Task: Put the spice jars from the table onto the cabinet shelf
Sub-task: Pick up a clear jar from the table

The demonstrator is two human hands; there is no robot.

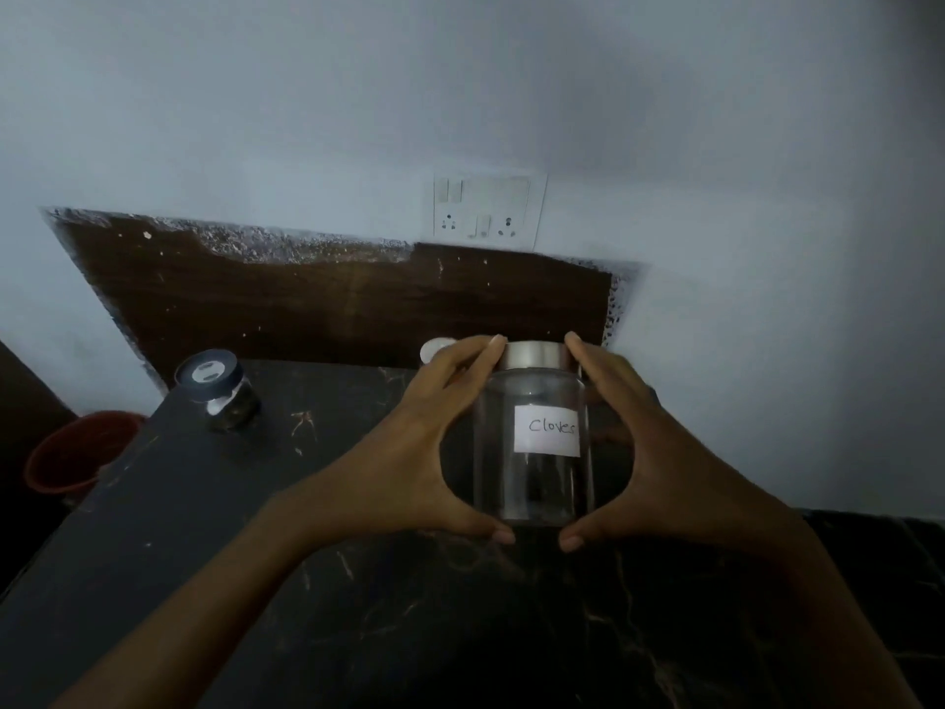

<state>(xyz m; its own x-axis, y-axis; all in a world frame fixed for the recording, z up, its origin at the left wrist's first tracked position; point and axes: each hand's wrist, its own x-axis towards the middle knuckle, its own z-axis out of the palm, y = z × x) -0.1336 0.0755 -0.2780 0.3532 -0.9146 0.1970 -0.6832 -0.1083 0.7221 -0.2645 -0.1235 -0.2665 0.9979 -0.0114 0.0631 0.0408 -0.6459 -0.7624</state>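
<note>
Dark table [255, 529], black-lidded jar [217, 388], left hand [409, 452], right hand [649, 452] gripping cloves jar [534, 483]

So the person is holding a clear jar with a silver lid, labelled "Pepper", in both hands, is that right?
Not quite. In the head view the label on the clear jar reads "Cloves", not "Pepper". The rest holds: the jar has a silver lid, and the left hand and the right hand both hold it.
</note>
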